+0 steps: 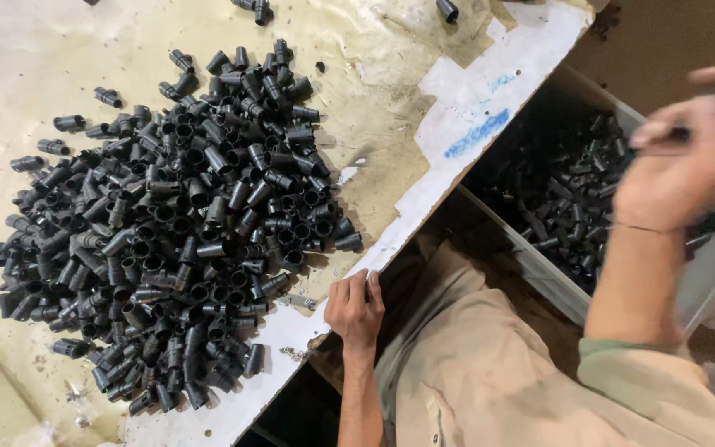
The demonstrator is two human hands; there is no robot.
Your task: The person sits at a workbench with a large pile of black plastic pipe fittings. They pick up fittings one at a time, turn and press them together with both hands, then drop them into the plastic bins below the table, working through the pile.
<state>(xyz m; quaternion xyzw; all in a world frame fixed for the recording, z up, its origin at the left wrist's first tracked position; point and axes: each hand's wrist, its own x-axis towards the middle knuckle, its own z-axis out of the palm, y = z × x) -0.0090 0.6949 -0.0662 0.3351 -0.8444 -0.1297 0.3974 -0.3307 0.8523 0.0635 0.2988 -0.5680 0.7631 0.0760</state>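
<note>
left hand (pixel 354 310) curled shut on table (pixel 473 108) edge lower centre, right hand (pixel 679 170) blurred over bin (pixel 709 269) at right, grip unclear, black fittings (pixel 175 223) piled left.

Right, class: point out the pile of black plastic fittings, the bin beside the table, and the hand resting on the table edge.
pile of black plastic fittings (pixel 179 232), head view, middle of the heap.
bin (pixel 539 269), head view, near wall.
left hand (pixel 355 308), head view, back of the hand.
</note>
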